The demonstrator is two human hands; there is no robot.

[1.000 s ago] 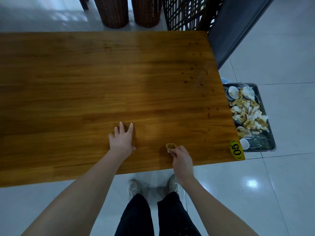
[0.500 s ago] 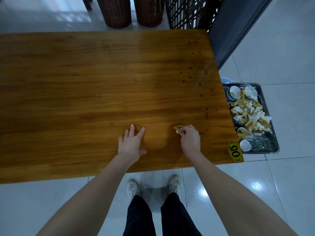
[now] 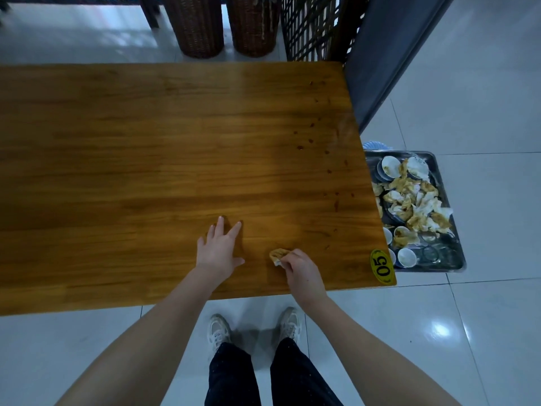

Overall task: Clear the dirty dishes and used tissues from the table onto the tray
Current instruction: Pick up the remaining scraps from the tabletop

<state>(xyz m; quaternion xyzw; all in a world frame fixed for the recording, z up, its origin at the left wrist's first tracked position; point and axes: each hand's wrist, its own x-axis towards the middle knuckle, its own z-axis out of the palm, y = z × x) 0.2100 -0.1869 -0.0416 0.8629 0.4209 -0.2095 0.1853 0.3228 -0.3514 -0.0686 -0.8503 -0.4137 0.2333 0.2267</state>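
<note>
My right hand [image 3: 301, 268] grips a crumpled, stained tissue [image 3: 277, 254] and holds it against the wooden table [image 3: 146, 148] near the front edge. My left hand [image 3: 219, 247] rests flat on the tabletop just to its left, fingers straight. A metal tray [image 3: 452, 259] sits on the floor beyond the table's right edge. It holds a heap of used tissues [image 3: 415, 200], white bowls [image 3: 390, 167] and small cups [image 3: 406, 257]. Small dark spots mark the table's right side.
A yellow oval "05" tag [image 3: 382, 266] is stuck at the table's front right corner. Two wicker baskets [image 3: 199, 24] and a black lattice screen [image 3: 313, 27] stand behind the table. A dark panel [image 3: 386, 54] rises at the back right. White tiled floor surrounds everything.
My right hand with the tissue went forward over the table, then came back toward the front edge. My left hand stayed flat on the wood, shifting only slightly.
</note>
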